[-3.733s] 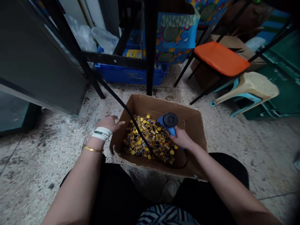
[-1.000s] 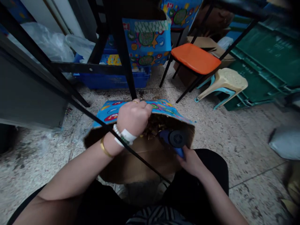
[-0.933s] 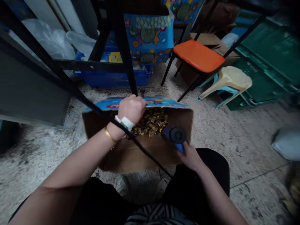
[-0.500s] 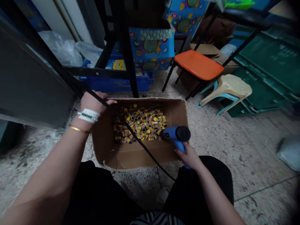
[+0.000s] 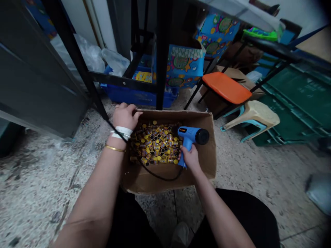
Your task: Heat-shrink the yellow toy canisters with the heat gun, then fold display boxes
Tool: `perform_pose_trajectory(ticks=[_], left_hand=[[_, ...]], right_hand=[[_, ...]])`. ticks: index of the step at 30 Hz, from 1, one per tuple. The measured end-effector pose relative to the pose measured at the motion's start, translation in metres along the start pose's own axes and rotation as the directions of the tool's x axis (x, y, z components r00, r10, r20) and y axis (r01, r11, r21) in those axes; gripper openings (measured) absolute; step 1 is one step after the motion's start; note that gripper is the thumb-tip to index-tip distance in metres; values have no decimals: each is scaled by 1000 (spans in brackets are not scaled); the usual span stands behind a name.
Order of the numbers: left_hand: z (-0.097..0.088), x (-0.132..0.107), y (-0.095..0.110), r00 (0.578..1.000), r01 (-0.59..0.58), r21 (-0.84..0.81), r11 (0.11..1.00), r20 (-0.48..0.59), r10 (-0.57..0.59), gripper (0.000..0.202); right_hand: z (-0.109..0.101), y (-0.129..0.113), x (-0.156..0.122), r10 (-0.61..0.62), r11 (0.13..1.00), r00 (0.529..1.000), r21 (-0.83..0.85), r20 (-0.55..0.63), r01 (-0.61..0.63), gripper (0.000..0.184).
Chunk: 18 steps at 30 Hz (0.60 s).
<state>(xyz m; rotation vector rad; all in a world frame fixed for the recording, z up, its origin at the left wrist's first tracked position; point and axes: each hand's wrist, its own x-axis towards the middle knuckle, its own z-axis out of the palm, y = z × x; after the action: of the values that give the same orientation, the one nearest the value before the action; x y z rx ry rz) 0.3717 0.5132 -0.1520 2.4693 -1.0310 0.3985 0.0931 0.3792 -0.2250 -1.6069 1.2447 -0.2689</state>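
Observation:
An open cardboard box (image 5: pixel 152 184) sits on the floor before my knees, with many small yellow-wrapped cylinders (image 5: pixel 157 144) spread over its bottom. My left hand (image 5: pixel 126 117) is closed over the far left rim of the box, thumb along the edge. My right hand (image 5: pixel 190 156) is wrapped round the handle of a blue heat gun (image 5: pixel 190 134) above the right part of the box. The gun's nozzle points left, over the cylinders. A black cord (image 5: pixel 157 177) loops from its handle across the box and passes over my left wrist.
Behind the box stands a black metal frame (image 5: pixel 124 82), with a blue crate (image 5: pixel 129 94) and printed blue cartons (image 5: pixel 186 65) beyond it. To the right are an orange chair (image 5: pixel 227 88), a beige-and-blue stool (image 5: pixel 258 113) and green bins (image 5: pixel 297 93). A grey cabinet (image 5: pixel 38 79) stands left.
The heat gun has moved from the near right edge inward over the box, in my right hand. The cord now hangs in a loop inside the box. My left hand stays on the rim; the view has shifted.

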Motion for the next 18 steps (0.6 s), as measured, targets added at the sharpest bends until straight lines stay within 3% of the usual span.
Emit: perform_pose_trajectory(ticks=[3,6,13,18], left_hand=[[8,2,9,998,56,30,998,-32,-55,32],[9,4,14,999,41,29,999,-23,-41,33],[2,-6,13,995,-97,41,994,-23,98,36],[2,-11,10,993,-101,52,994,-58,104,37]], right_hand=[[16,1,1,5,1000,998,2,59,-5,35],[20,11,-4,8,1000,994,-6,109,-7,30],[6,28,-4,34,996,999,-84,-38,-37,43],[0,19,3,2,990,997,-138,83,10,37]])
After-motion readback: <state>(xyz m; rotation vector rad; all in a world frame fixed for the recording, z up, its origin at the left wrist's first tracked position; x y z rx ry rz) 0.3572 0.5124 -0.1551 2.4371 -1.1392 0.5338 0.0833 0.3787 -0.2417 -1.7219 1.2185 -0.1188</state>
